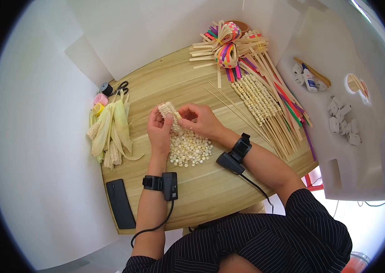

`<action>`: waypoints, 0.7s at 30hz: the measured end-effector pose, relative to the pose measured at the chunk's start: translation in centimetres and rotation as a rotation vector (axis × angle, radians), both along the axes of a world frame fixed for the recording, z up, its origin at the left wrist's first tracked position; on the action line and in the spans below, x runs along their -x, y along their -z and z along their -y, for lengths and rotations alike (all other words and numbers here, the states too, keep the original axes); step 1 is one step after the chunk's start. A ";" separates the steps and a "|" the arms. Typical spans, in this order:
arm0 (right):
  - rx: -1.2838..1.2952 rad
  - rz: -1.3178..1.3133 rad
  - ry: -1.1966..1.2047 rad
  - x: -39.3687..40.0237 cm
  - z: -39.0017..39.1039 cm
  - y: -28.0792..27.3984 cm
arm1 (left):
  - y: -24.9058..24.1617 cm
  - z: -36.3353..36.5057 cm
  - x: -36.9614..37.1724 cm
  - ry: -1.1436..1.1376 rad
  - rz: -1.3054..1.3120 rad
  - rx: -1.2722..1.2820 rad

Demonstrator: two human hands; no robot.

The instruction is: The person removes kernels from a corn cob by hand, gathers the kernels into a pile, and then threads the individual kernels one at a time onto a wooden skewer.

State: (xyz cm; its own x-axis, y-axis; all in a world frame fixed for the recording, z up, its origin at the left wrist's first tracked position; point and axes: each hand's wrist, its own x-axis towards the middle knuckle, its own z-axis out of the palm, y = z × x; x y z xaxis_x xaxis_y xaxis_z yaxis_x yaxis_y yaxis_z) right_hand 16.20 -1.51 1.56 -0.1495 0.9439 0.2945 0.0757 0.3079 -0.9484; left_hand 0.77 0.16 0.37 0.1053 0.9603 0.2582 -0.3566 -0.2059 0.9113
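My left hand (159, 129) grips a pale corn cob (169, 110) over the middle of the wooden table (210, 186). My right hand (200, 120) pinches the cob's kernels from the right, fingers closed on it. Directly below both hands lies a pile of loose white kernels (189, 149). Each wrist wears a black sensor band with a cable.
Husked corn ears (110, 129) lie at the left beside thread spools and scissors (121, 87). Skewers threaded with kernels (258, 98), bamboo sticks and coloured strips (229, 50) fill the right. A black phone (120, 203) lies near the front-left edge. White foam (356, 118) holds glue and small pieces.
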 end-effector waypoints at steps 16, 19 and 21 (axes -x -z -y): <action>-0.071 0.095 0.025 0.0 0.3 -0.3 | -0.1 0.1 -0.1 0.027 -0.027 0.024; -0.127 0.095 0.067 0.1 0.1 0.2 | -0.1 0.1 -0.1 0.031 -0.021 0.037; -0.075 0.074 0.121 0.1 0.0 0.3 | 0.0 0.1 0.1 0.035 -0.013 0.051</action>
State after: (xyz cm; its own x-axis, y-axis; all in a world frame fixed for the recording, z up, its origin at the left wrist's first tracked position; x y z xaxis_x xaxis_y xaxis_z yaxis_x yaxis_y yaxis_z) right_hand 16.10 -1.46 1.29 -0.0594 0.9321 0.3573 0.1851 0.3620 -0.9136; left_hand 0.71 0.08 0.34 0.1417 0.9680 0.2070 -0.3506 -0.1465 0.9250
